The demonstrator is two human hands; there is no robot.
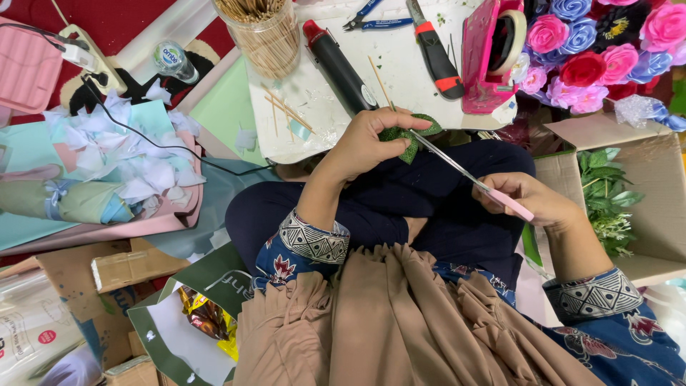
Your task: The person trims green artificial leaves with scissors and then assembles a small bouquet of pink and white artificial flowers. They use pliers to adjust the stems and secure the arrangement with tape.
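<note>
Left hand grip pinching green glitter piece, right hand closed on scissors — blades touching piece

A dark red floor shows at the top left, mostly buried under pastel paper sheets and white scraps. A low white board serves as the table. Open cardboard boxes stand to the right and lower left. Light is even and bright.
</note>
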